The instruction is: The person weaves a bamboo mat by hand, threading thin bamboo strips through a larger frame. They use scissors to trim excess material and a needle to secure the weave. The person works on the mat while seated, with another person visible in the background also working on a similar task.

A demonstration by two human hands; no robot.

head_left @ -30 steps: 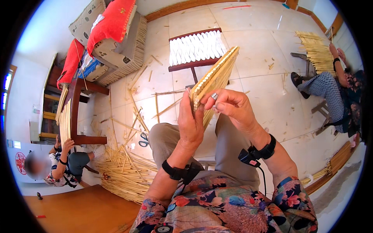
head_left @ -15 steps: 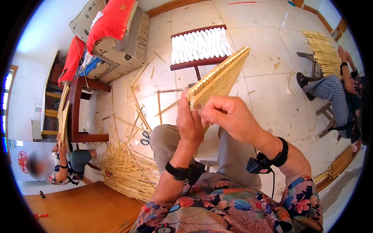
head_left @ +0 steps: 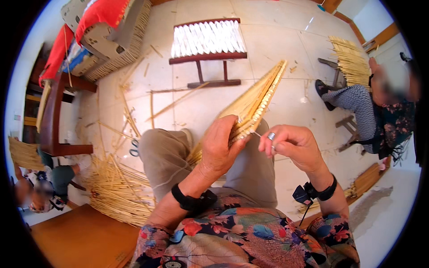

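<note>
A panel of straw-coloured stalks laid side by side (head_left: pixel 250 100) rises at a slant above my knees, its row of cut ends along the right edge. My left hand (head_left: pixel 219 147) grips its lower part, with the fingers on the far face and the thumb by the cut ends. A thin pale thread (head_left: pixel 255 133) runs from that edge to my right hand (head_left: pixel 291 145), which is closed in a pinch just right of the panel. One of its fingers wears a silver ring-like band (head_left: pixel 271 136). The thread's far end is hidden in the fingers.
A dark red folding stool with white webbing (head_left: pixel 208 40) stands ahead. Loose stalks (head_left: pixel 118 192) lie heaped at left, near a wooden table (head_left: pixel 51 120) and scissors (head_left: pixel 134 147). At right a seated person holds another stalk panel (head_left: pixel 351 60); someone else sits far left.
My view has swung right, so the room sits farther left. The panel has turned, its cut ends now facing right. My right hand has drawn away from it, with the thread between.
</note>
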